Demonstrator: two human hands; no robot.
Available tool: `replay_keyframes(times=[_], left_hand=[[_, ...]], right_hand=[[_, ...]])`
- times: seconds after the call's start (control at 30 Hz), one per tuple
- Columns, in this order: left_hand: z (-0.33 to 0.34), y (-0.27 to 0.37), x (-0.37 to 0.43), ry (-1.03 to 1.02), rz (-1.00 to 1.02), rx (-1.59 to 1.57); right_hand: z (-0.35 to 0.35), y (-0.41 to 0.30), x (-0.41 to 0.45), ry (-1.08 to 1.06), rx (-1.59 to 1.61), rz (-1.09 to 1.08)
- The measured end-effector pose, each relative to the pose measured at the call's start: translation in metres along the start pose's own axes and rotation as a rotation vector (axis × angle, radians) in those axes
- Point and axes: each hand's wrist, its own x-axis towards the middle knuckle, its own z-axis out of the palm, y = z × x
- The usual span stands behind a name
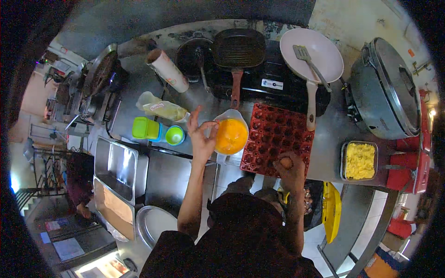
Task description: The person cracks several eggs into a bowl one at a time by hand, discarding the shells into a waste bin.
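Note:
My left hand (203, 140) is beside a translucent jug (240, 116) of orange-yellow liquid egg (232, 136). Thumb and index fingertip meet at the jug's left rim, while the other fingers stand apart. Whether something small is pinched there, or the rim itself, cannot be made out. In my right hand (293, 170) is a brown egg or eggshell (286, 162), held over the near right part of a red egg tray (260, 139). The tray's cups look dark, and my hand hides a few. Below it, an open yellow-lidded bin (330, 212) contains eggshells (307, 201).
Behind stands a black stove (257, 92) bearing a grill pan (239, 47) and a white frying pan (288, 52) whose handle overhangs the tray. Rightward are a glass container (342, 161) of yellow food and a large lidded cooker (372, 100). Green containers (144, 128) and steel pans (139, 173) lie left.

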Motion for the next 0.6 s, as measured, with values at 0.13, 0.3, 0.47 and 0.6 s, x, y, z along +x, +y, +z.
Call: replay_keyframes(times=[0.13,0.3,0.47,0.6], left_hand=[[0.004,0.001,-0.002,-0.062,-0.103,-0.205],[0.036,0.104,-0.003,-0.166,0.153,-0.216],[0.104,0.258,-0.085,-0.445,0.507,-0.636],[0.215,0.303,-0.233,-0.771,0.755,-0.826]], right_hand=[[-0.01,0.018,-0.007,0.023,0.001,-0.025],[-0.062,0.023,-0.037,0.326,-0.097,-0.057],[-0.146,0.015,-0.115,0.778,-0.028,0.042],[-0.185,0.01,-0.196,1.051,0.083,0.24]])
